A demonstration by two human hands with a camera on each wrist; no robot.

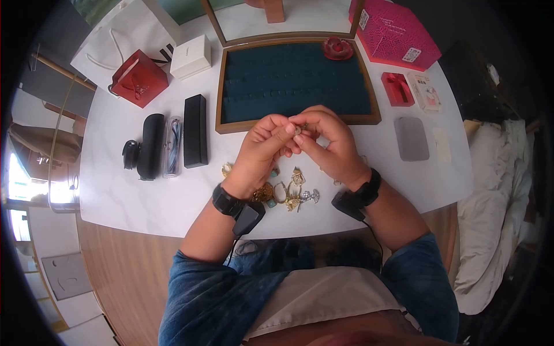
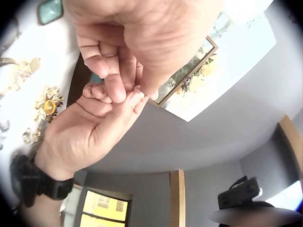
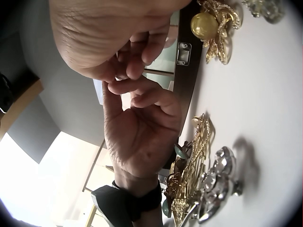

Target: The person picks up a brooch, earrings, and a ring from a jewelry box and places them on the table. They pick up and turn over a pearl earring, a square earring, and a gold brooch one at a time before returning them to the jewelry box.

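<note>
In the head view, both hands meet just in front of the jewellery case (image 1: 222, 118). Between their fingertips is a small piece of jewellery (image 1: 298, 130), its details too small to tell. The left hand (image 1: 262, 151) and the right hand (image 1: 334, 144) both pinch it with thumb and forefinger. In the wrist views the fingers mostly hide the piece. Below the hands lies a pile of gold, silver and green jewellery, with a silver piece (image 1: 310, 196) at its right and a gold brooch with a yellow bead (image 3: 204, 26) in the right wrist view.
The open case has a dark teal lining and a red flower-shaped piece (image 1: 337, 49). At left stand a red bag (image 1: 139, 79), a white box (image 1: 191, 57) and a long black box (image 1: 195, 130). At right are a pink box (image 1: 398, 34), a red box (image 1: 397, 89) and a grey pad (image 1: 411, 139).
</note>
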